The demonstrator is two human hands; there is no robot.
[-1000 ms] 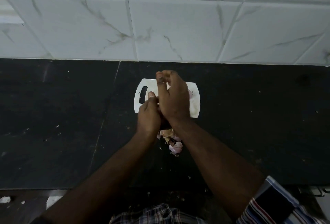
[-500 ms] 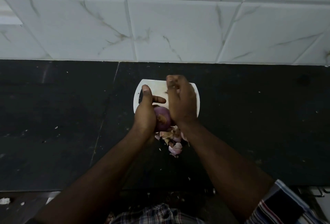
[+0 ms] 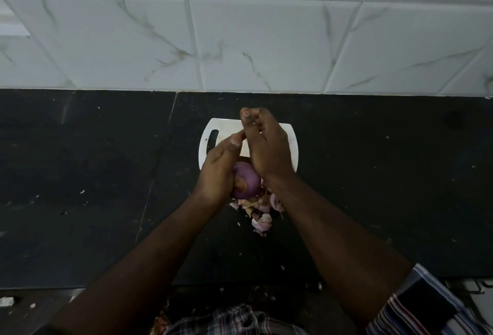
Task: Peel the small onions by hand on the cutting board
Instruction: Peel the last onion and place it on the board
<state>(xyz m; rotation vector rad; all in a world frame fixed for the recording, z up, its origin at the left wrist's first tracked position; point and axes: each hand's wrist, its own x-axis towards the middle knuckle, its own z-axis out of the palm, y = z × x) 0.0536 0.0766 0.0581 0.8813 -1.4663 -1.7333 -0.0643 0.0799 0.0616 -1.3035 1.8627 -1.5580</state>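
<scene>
So the setup: black counter (image 3: 373, 174) under a marbled tile wall (image 3: 266, 41), and a little white cutting board (image 3: 221, 127) sitting well back from the edge. I'm working above the board's near edge, not on it, which is honestly the thing I'd fix first, because the scraps are landing on the counter instead.

My left hand (image 3: 217, 174) is cupped around the onion (image 3: 246, 181), fingers curled behind it, thumb up. It's purple and smooth on the side I can see, so most of the dry skin looks gone, with a tan patch left by the root end. My right hand (image 3: 266, 147) is above it, fingertips bunched together. Looks like I'm pinching a strip of skin, but I can't tell for sure, it's too dark.

Tip for this bit: keep the holding hand firm, pull skin toward the root, rotate a little each time.

The pile of peels (image 3: 260, 214) sits just toward me from the board.
</scene>
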